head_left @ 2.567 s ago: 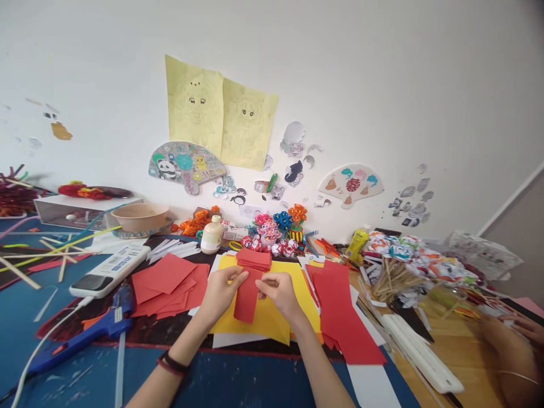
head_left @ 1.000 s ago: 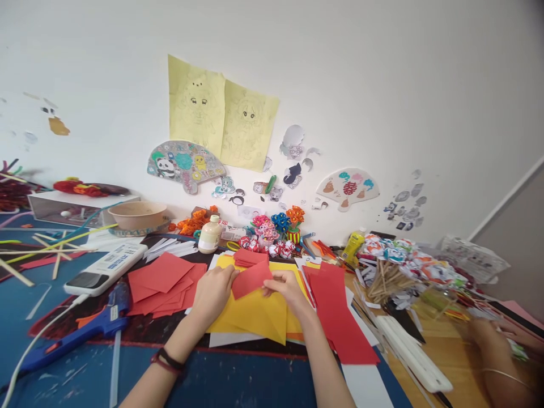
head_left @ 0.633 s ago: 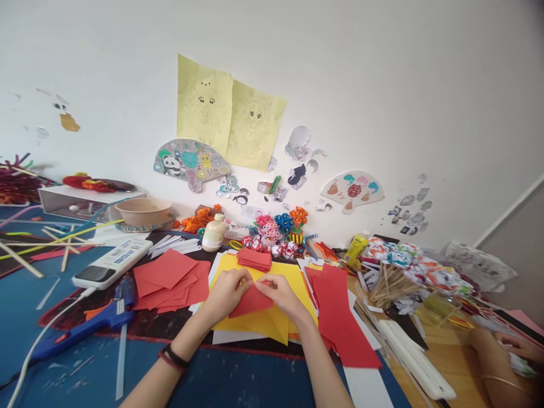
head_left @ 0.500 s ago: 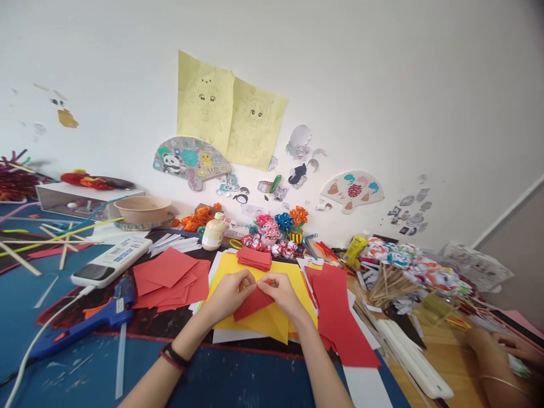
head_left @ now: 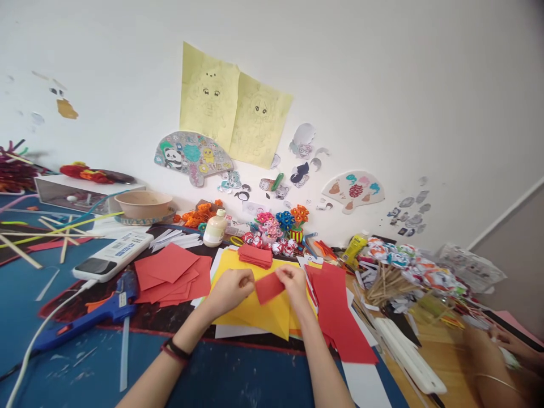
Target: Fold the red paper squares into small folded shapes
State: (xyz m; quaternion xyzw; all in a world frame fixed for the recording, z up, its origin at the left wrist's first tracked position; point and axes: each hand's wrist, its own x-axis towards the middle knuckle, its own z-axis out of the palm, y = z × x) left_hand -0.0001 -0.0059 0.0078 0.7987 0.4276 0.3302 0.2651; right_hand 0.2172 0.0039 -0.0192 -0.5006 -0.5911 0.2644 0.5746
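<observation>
A small folded piece of red paper [head_left: 269,289] is pinched at its upper right corner by my right hand [head_left: 294,284]. Curled closed, my left hand [head_left: 232,292] is close to the paper's left edge; whether its fingertips touch the paper I cannot tell. Both hands are above yellow sheets [head_left: 266,320] on the table. Just beyond them lies a stack of small red paper pieces [head_left: 255,256]. Larger red squares [head_left: 172,272] are piled on the left, and long red sheets [head_left: 344,317] lie on the right.
A blue glue gun [head_left: 106,309] and a white power strip [head_left: 114,258] with its cable are at left. Behind stand a glue bottle [head_left: 215,229] and craft flowers [head_left: 272,224]. Another person's hand [head_left: 510,343] is at far right, beyond a long white tool [head_left: 410,351].
The red paper has come up off the yellow sheets and moved right with my right hand. My hands, close together before, are now farther apart.
</observation>
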